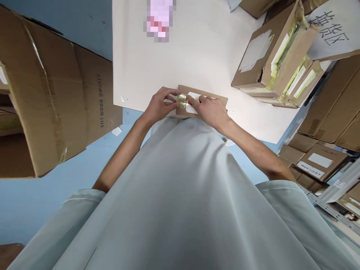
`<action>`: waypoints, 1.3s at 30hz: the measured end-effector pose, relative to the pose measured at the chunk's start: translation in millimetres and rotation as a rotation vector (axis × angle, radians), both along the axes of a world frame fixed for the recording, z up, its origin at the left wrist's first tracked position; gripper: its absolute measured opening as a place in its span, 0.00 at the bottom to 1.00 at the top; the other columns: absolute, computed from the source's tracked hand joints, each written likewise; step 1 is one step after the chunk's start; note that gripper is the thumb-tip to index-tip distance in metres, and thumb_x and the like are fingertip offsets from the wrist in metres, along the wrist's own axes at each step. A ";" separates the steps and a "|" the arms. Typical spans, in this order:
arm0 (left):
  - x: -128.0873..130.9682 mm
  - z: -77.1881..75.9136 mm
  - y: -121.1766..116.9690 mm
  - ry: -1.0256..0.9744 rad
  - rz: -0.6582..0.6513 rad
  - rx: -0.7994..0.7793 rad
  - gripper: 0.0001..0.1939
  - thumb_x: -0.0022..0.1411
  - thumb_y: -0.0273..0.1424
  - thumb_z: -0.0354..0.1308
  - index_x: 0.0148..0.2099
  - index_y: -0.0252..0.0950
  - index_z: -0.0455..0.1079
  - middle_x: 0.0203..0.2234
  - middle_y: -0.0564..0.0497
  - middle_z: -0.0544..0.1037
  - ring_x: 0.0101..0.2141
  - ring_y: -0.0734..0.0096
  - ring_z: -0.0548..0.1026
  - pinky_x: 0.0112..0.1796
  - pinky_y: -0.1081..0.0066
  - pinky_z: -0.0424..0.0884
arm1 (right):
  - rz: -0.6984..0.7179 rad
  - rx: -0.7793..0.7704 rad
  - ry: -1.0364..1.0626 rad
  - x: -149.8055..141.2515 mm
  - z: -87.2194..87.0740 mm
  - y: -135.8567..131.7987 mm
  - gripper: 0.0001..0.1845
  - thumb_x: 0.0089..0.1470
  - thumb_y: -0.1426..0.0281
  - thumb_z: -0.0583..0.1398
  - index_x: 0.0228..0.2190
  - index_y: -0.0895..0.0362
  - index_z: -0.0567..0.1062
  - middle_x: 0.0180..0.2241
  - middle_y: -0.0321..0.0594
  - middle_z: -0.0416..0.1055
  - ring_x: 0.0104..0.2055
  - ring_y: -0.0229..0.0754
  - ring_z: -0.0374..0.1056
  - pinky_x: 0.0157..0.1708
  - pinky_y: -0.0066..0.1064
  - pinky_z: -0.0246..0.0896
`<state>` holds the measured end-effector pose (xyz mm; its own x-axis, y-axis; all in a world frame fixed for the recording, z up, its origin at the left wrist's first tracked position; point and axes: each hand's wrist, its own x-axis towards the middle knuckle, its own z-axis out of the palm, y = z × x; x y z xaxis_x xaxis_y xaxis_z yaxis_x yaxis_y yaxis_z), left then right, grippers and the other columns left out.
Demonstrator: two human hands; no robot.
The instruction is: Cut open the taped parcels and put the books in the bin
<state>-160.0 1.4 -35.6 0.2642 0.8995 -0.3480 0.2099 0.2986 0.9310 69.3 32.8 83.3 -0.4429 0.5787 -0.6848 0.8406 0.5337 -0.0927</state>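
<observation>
A flat brown cardboard box (222,100) lies at the white table's near edge, just in front of my body. Shiny clear tape (182,98) covers its left end, and a white label (192,108) is partly hidden under my fingers. My left hand (161,105) grips the box's left end, fingertips and thumb at the tape. Over the label is my right hand (212,111), closed round a slim tool with a red tip (190,101) that looks like a box cutter. Most of that tool is hidden in the hand.
The white table (180,60) carries a stack of taped cartons (261,56) at right and a blurred pink item (159,18) at the back. A large open carton (70,90) stands at left. Shelves with boxes (323,161) line the right side.
</observation>
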 end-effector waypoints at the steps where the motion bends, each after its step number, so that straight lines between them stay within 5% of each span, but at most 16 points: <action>1: 0.0 -0.9 -0.3 -0.007 0.003 0.000 0.20 0.67 0.40 0.73 0.58 0.45 0.79 0.57 0.47 0.78 0.51 0.60 0.82 0.54 0.57 0.85 | 0.002 0.012 0.005 0.1 -0.9 -0.1 0.33 0.79 0.67 0.44 0.79 0.55 0.56 0.54 0.60 0.80 0.49 0.58 0.77 0.45 0.42 0.65; 8: -0.9 -6.4 0.2 -0.040 0.000 0.024 0.20 0.66 0.39 0.74 0.59 0.45 0.79 0.56 0.47 0.78 0.52 0.59 0.82 0.56 0.55 0.84 | 0.020 0.030 -0.028 -4.7 -2.1 0.6 0.33 0.79 0.67 0.44 0.79 0.54 0.57 0.53 0.58 0.81 0.50 0.58 0.76 0.48 0.44 0.64; 17: 1.6 -4.8 -0.8 -0.001 -0.013 0.108 0.20 0.68 0.39 0.72 0.60 0.45 0.80 0.56 0.47 0.79 0.49 0.61 0.82 0.55 0.56 0.83 | 0.051 -0.020 -0.153 -17.2 19.3 5.1 0.34 0.79 0.66 0.46 0.80 0.57 0.54 0.56 0.64 0.79 0.54 0.63 0.77 0.49 0.46 0.64; 23: 2.1 -7.9 -2.3 0.054 -0.024 0.137 0.20 0.70 0.41 0.70 0.61 0.46 0.80 0.54 0.47 0.80 0.49 0.59 0.82 0.54 0.55 0.83 | 0.025 -0.032 -0.174 -6.7 20.5 2.9 0.31 0.79 0.67 0.47 0.77 0.55 0.60 0.55 0.62 0.80 0.55 0.63 0.77 0.51 0.48 0.64; 31: 2.7 -14.0 -4.6 0.114 -0.021 0.158 0.23 0.70 0.47 0.70 0.62 0.46 0.80 0.56 0.46 0.80 0.48 0.60 0.83 0.55 0.55 0.83 | -0.057 0.000 -0.216 61.0 27.3 -6.0 0.27 0.79 0.69 0.47 0.70 0.57 0.72 0.52 0.63 0.82 0.53 0.62 0.79 0.47 0.45 0.63; 39: 9.6 -6.4 -3.1 0.148 -0.059 0.132 0.25 0.69 0.49 0.70 0.63 0.45 0.80 0.58 0.44 0.80 0.48 0.59 0.83 0.53 0.55 0.84 | -0.077 0.017 -0.234 118.1 29.0 -31.5 0.31 0.76 0.76 0.45 0.73 0.54 0.67 0.53 0.61 0.81 0.52 0.59 0.79 0.42 0.42 0.58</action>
<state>-150.4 -1.7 -42.0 0.2728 0.9243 -0.2670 0.3607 0.1590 0.9190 187.4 1.3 112.3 -0.2271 0.6166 -0.7538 0.8764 0.4669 0.1179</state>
